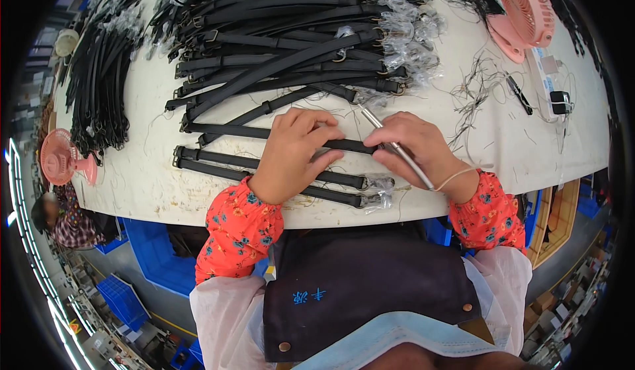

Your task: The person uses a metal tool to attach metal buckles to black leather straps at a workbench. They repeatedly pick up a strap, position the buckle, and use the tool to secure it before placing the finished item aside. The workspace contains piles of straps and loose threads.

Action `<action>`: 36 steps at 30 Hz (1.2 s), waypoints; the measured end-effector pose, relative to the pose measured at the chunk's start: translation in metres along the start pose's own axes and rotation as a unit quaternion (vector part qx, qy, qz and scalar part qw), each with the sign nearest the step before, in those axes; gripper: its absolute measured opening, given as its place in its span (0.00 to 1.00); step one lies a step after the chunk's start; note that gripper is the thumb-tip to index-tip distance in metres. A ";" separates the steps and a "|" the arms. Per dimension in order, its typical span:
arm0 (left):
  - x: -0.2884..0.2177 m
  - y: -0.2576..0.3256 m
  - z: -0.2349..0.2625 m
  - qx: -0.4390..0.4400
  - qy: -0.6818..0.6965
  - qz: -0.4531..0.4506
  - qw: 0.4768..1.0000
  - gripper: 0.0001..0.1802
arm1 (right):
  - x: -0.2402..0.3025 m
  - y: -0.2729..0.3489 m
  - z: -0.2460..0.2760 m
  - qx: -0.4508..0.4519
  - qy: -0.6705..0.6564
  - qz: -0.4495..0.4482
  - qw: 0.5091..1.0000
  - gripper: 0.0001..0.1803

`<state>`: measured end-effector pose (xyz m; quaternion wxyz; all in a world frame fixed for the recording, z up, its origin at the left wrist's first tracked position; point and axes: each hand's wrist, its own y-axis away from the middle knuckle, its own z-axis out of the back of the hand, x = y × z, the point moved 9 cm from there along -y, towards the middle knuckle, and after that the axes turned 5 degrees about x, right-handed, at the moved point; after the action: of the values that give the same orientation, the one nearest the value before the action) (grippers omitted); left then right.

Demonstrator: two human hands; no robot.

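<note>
Strap [350, 146]: a black strap lying flat across the table [152, 171], running left to right directly in front of the person. Both hands rest on it.

Left hand [294, 152]: palm down on the strap. Fingers are extended and close together, pressing the strap against the table. Fingertips point right, toward the right hand.

Right hand [417, 148]: placed on the right part of the same strap, just beside the left fingertips. Fingers are curled and pinch a thin silver tool [397, 148]. The tool lies diagonally: its tip points up and left, past the strap; its rear end crosses the back of the hand toward the wrist. A pale elastic band [456, 175] loops around that wrist.

Adjacent items:
- Two more black straps [218, 165] lie parallel below the held one, passing under the left hand. Their right ends carry metal buckles and clear plastic wrap [380, 191].
- A large pile of black straps [284, 33] covers the far middle of the table; many ends there are wrapped in clear plastic.
- A second bundle [99, 72] lies at the far left.
- Loose thread scraps [473, 95] are scattered to the right of the pile.
- One pink fan [526, 9] stands at the far right; another pink fan [63, 158] sits at the left edge.
- Both forearms wear red floral sleeves [241, 228].
</note>
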<state>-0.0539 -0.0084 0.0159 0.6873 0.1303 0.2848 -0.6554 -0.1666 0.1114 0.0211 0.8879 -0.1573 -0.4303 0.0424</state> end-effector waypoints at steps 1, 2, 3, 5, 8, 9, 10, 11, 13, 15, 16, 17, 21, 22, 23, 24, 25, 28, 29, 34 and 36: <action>-0.005 0.002 -0.001 -0.013 -0.033 -0.023 0.999 0.17 | 0.005 -0.002 -0.003 -0.002 0.040 0.026 0.999 0.16; -0.010 0.003 -0.001 -0.027 -0.066 -0.046 0.996 0.15 | 0.010 -0.003 -0.005 -0.004 0.081 0.053 0.995 0.18; -0.016 0.004 -0.001 -0.040 -0.100 -0.068 0.992 0.14 | 0.011 -0.003 -0.007 0.005 0.097 0.054 0.994 0.19; -0.022 0.004 -0.006 -0.029 -0.126 -0.089 0.988 0.13 | 0.012 -0.002 -0.010 0.023 0.133 0.056 0.989 0.20; -0.029 0.004 -0.012 -0.026 -0.149 -0.107 0.983 0.11 | 0.004 0.000 -0.010 0.016 0.088 0.020 0.996 0.21; -0.031 0.004 -0.013 -0.027 -0.154 -0.111 0.981 0.11 | 0.002 0.001 -0.010 0.014 0.077 0.016 0.997 0.20; -0.029 0.002 -0.013 -0.032 -0.134 -0.099 0.986 0.10 | 0.000 0.001 -0.009 0.013 0.067 0.012 0.998 0.20; -0.026 0.000 -0.013 -0.036 -0.114 -0.087 0.989 0.10 | -0.001 0.001 -0.009 0.011 0.057 0.008 0.998 0.20; -0.020 -0.003 -0.011 -0.040 -0.060 -0.067 0.995 0.07 | -0.002 0.002 -0.009 0.007 0.032 0.003 0.999 0.21; -0.013 -0.005 -0.009 -0.038 0.006 -0.050 0.998 0.04 | -0.002 0.002 -0.008 0.004 0.016 0.002 1.000 0.21; -0.001 -0.005 -0.009 -0.034 0.089 0.016 0.995 0.03 | -0.002 0.002 -0.008 0.003 0.012 0.004 1.000 0.21; 0.010 -0.001 -0.011 -0.030 0.171 0.082 0.982 0.02 | -0.002 0.003 -0.008 0.002 0.008 0.005 1.000 0.21; 0.053 0.012 0.035 -0.217 0.313 0.120 0.917 0.04 | -0.001 0.002 -0.006 0.001 0.001 0.007 1.000 0.21; 0.065 0.018 0.055 -0.278 0.315 0.139 0.897 0.04 | -0.001 0.002 -0.006 -0.002 0.000 0.006 1.000 0.21; 0.074 0.022 0.073 -0.325 0.337 0.130 0.874 0.04 | -0.001 0.002 -0.005 -0.004 -0.001 0.007 1.000 0.21; 0.078 0.027 0.094 -0.360 0.306 0.125 0.872 0.04 | -0.001 0.003 -0.005 -0.006 0.000 0.007 1.000 0.21; 0.085 0.036 0.116 -0.404 0.256 0.118 0.870 0.05 | 0.000 0.002 -0.005 -0.005 -0.002 0.011 1.000 0.21; 0.091 0.063 0.181 -0.480 0.094 0.107 0.865 0.06 | 0.001 0.002 -0.003 -0.008 -0.002 0.014 1.000 0.21; 0.092 0.070 0.199 -0.502 0.044 0.099 0.858 0.06 | 0.000 0.003 -0.003 -0.009 0.000 0.012 1.000 0.21; 0.052 0.074 0.241 -0.408 -0.460 0.092 0.783 0.11 | 0.005 -0.004 -0.003 -0.026 0.002 0.034 0.999 0.24; 0.046 0.043 0.204 -0.343 -0.446 0.070 0.824 0.16 | 0.001 0.000 -0.001 -0.027 0.001 0.011 1.000 0.23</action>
<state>0.0324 -0.1545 0.1459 0.7837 -0.4005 0.1437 -0.4526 -0.1651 0.1114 0.0215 0.8834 -0.1859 -0.4283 0.0401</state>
